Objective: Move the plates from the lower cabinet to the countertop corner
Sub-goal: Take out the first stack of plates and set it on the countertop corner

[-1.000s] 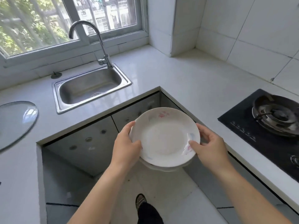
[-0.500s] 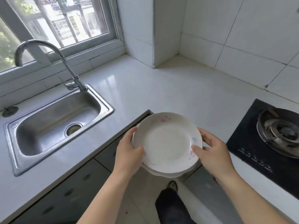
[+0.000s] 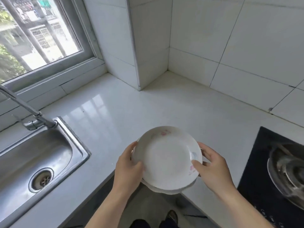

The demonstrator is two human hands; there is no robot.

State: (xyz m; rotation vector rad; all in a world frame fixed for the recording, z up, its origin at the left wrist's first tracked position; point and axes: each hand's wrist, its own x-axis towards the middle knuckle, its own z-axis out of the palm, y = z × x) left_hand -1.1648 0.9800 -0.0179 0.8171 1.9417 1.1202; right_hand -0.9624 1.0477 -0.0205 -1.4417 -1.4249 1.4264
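Stack of white floral plates (image 3: 167, 157) was held level above the countertop (image 3: 131, 112) front edge, short of the corner. Left hand (image 3: 128, 163) and right hand (image 3: 212, 167) clasped opposite rims, thumbs on top, probably so the lower plate wouldn't slide.

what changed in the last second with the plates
The stacked plates moved forward and now hang over the countertop edge, nearer the corner. Unchanged: the left hand and right hand still grip opposite rims; nothing let go or set down.
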